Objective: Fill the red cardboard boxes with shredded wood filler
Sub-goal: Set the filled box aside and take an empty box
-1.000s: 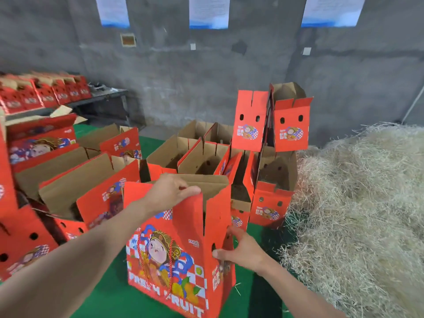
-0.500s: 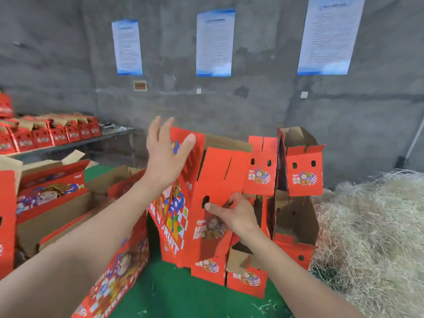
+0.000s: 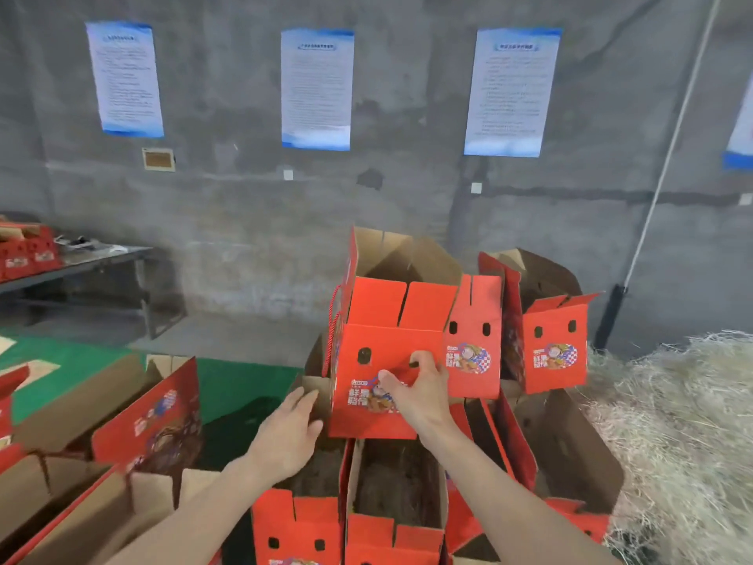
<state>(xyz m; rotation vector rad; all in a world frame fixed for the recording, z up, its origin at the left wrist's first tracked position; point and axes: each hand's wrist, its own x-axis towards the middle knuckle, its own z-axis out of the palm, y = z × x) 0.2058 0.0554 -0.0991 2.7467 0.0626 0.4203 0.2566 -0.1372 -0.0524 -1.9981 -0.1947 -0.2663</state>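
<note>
Above stacked cartons, right hand point(image 3: 419, 395) pinches matte red cardboard box point(image 3: 383, 360)

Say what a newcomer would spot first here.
The red box held up mid-frame comes first, its top flaps open, gripped by the right hand while the left hand spreads open beside its lower corner. More open red boxes crowd below and left, a pale straw pile fills the right edge, and printed sheets hang on the grey wall.
</note>
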